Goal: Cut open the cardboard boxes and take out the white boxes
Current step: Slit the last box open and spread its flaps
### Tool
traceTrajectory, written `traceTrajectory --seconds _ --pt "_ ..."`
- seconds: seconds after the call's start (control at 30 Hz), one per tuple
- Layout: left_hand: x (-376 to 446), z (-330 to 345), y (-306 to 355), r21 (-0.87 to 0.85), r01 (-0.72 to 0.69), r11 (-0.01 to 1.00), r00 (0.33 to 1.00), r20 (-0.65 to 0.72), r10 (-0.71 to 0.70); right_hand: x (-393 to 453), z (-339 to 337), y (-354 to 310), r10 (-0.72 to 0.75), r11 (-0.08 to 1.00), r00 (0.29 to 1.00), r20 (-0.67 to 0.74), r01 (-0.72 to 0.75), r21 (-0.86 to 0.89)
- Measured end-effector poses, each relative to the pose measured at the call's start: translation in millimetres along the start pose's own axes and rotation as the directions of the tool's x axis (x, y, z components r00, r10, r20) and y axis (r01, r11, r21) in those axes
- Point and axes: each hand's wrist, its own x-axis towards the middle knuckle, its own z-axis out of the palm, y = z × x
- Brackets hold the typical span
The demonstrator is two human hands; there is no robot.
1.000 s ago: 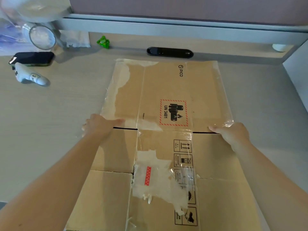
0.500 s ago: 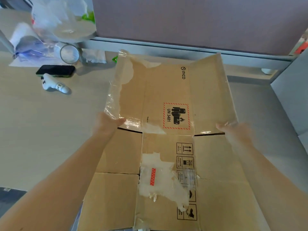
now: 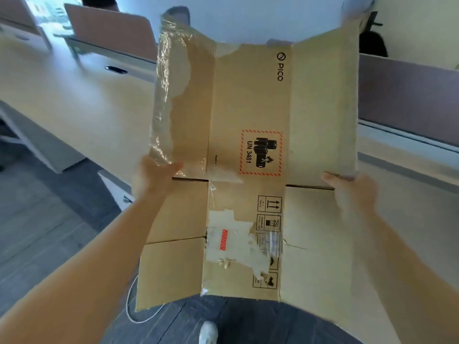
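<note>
While both hands grip its edges, left hand [image 3: 156,170] at nine o'clock, right hand [image 3: 352,192] at three, fingers curled on the flattened box [image 3: 248,108], it hangs above the floor [image 3: 49,219].

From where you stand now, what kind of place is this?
Probably an open-plan office. Long light wooden desks stand in rows with fabric divider panels between them, and a dark office chair sits behind. Both hands hold a flattened cardboard box above the grey floor.
</note>
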Motion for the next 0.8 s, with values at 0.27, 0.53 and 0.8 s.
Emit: traceTrajectory --seconds 0.27,0.53,0.8 --pt "-23 -186 -59 0.031 0.183 0.983 0.88 -0.451 -0.15 -90 126 -74 -0.187 0.981 0.943 0.275 0.166 0.101" --pt "-58 -387 -130 -0.026 0.304 0.952 0.633 -0.741 -0.222 -251 287 -143 -0.347 0.938 0.776 0.527 0.295 0.183" --pt "-84 -602 -196 -0.057 0.362 0.931 0.434 -0.873 -0.222 -461 426 -211 -0.389 0.921 0.565 0.728 0.231 0.313"
